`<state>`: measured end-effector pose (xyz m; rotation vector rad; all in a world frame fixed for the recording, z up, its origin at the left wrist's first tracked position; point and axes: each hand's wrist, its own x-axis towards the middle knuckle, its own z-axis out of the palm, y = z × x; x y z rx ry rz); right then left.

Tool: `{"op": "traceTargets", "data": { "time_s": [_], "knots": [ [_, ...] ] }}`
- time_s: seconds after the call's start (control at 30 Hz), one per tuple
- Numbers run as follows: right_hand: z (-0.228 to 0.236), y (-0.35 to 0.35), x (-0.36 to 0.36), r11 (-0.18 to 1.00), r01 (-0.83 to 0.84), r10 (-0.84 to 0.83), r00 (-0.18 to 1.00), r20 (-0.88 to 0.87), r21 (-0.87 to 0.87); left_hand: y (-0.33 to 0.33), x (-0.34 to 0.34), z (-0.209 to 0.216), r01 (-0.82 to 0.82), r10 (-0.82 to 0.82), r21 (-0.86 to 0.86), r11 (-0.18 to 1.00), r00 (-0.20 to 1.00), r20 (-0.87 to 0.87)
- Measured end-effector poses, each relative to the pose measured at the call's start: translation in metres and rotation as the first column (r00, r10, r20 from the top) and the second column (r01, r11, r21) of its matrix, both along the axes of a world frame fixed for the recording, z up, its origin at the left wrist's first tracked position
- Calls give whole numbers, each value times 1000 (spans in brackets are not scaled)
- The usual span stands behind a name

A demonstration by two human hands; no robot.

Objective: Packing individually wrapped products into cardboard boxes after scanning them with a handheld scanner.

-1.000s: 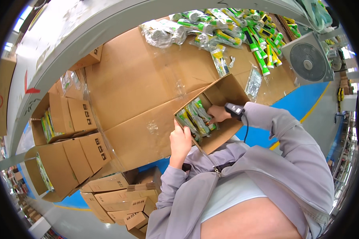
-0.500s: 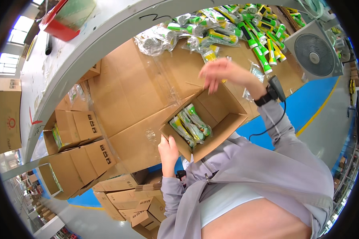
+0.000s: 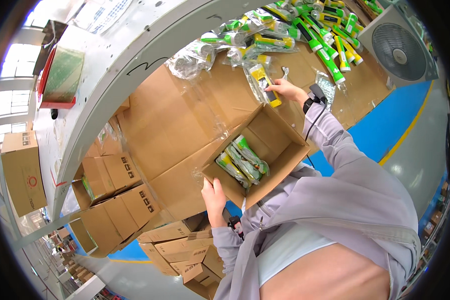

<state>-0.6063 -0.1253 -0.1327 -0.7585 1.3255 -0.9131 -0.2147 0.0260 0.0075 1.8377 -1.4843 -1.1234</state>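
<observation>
Right hand (image 3: 288,91) has swung from over the open carton (image 3: 277,175) out to a yellow-black torch (image 3: 259,75).
My fingers touch the torch's near end on the cardboard, can't tell if they're closed; left hand (image 3: 215,200) holds the carton's left corner. Green-yellow packs (image 3: 242,157) sit inside; the carton's far wall stands between them and my right hand. White cable (image 3: 285,72) near it, torch pile (image 3: 330,65) beyond, fan (image 3: 399,51) right of that.
</observation>
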Motion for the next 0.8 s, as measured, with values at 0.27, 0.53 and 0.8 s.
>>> {"op": "traceTargets", "data": {
  "time_s": [0.27,0.53,0.8],
  "knots": [
    [1,2,10,975,222,-223,973,53,23,1,8,-10,6,-7,-26,1000,999,-46],
    [85,48,5,919,391,-353,778,519,38,4,13,-21,46,-48,-77,996,999,-15],
    [139,87,29,872,464,-428,878,215,-155,-7,20,-23,135,-134,-75,988,991,20]
  ]
}}
